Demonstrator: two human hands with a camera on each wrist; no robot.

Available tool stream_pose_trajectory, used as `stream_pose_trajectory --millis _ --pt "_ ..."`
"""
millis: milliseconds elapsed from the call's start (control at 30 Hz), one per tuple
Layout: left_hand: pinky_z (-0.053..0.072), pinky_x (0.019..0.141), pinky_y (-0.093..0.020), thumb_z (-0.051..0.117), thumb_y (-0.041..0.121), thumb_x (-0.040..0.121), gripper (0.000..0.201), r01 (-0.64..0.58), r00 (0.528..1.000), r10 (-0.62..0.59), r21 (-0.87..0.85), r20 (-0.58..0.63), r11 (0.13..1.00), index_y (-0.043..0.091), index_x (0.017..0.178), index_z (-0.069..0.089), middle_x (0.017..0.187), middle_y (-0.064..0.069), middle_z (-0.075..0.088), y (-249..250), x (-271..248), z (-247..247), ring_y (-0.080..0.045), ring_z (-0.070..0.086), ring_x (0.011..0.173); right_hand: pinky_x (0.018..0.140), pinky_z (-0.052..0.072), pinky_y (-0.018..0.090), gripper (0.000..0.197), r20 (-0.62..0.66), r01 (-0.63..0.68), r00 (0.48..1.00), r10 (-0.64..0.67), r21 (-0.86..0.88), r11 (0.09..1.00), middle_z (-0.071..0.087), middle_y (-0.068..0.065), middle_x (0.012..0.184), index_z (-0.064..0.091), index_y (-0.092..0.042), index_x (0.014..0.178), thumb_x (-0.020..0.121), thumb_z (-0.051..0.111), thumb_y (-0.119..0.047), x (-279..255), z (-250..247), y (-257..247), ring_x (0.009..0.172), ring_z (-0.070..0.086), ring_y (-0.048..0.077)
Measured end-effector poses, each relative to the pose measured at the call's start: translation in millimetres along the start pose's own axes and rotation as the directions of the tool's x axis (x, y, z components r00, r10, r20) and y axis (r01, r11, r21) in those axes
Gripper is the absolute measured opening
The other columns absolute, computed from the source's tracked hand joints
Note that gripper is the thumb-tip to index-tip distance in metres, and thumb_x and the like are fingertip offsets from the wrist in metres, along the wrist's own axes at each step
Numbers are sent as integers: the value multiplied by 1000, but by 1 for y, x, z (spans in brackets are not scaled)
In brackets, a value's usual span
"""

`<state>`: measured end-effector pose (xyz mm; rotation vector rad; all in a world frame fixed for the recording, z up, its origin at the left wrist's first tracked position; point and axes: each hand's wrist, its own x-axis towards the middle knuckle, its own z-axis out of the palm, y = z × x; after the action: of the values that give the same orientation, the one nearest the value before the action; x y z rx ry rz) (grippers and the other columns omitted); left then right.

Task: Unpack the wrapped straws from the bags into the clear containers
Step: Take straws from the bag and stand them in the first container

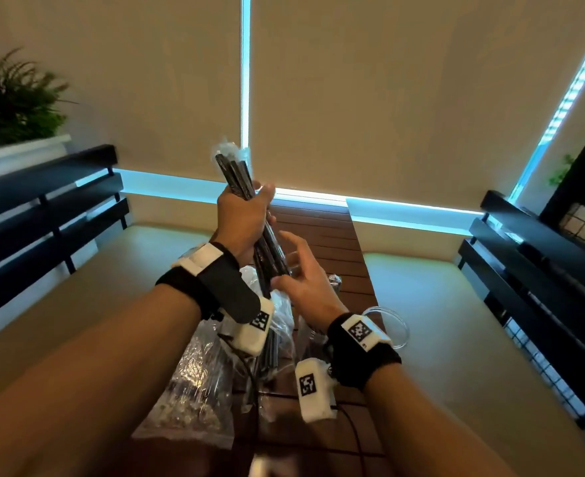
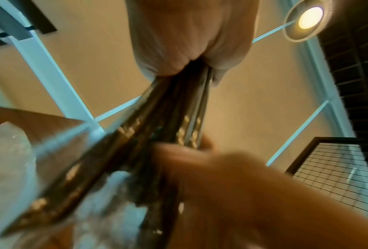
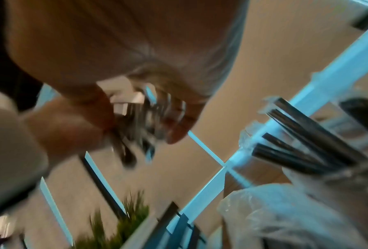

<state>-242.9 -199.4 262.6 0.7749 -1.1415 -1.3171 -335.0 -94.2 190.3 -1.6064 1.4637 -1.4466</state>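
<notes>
Above the slatted table (image 1: 322,235), the left hand (image 1: 243,222) grips the bundle of wrapped straws (image 1: 249,215) at mid-length, fingers closed round it, while the right hand (image 1: 305,284), fingers spread, touches its lower end; light, slippery wrappers probably demand a firm central grasp.

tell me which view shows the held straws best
Head view: the straws show sharp nearly end to end, gripped by the left hand. Left wrist shows them blurred from below; right wrist only a smeared part.
</notes>
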Motion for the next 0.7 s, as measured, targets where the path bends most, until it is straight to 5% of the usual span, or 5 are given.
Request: stream_pose_trajectory --millis 167,333,500,600,700 --pt "51 61 -34 73 20 88 19 -163 983 174 -146 66 976 17 78 57 54 2 51 35 -16 7 -17 53 50 102 46 53 52 10 -309 877 480 777 548 52 17 135 53 -21 132 100 34 -58 1 -6 12 121 56 34" --pt "58 65 -36 74 15 86 23 -342 892 319 16 319 940 16 73 55 59 2 58 28 -52 20 -20 62 57 99 47 57 82 205 -309 861 466 937 159 55 28 136 49 -5 141 95 28 -70 7 4 4 122 57 43" --pt "55 69 -35 71 10 87 25 -298 840 219 86 496 951 0 74 53 67 -21 54 8 -57 13 -25 58 63 107 43 50 68 106 -333 856 506 862 383 66 22 124 76 -9 107 102 29 -57 3 -6 -8 119 62 36" --pt "48 67 -32 71 7 86 28 -257 807 162 91 568 962 0 68 51 69 -18 48 -5 -49 12 -22 50 65 91 53 41 31 -269 -337 867 420 305 891 70 9 109 68 -16 104 102 39 -26 -5 -27 5 107 65 26" --pt "46 69 -27 73 8 85 32 -208 828 110 119 550 971 5 65 49 70 -13 46 -29 -41 10 -22 46 68 76 49 32 21 -531 -392 814 237 -202 897 66 -2 90 62 -19 87 81 50 -3 -22 -50 34 89 61 19"
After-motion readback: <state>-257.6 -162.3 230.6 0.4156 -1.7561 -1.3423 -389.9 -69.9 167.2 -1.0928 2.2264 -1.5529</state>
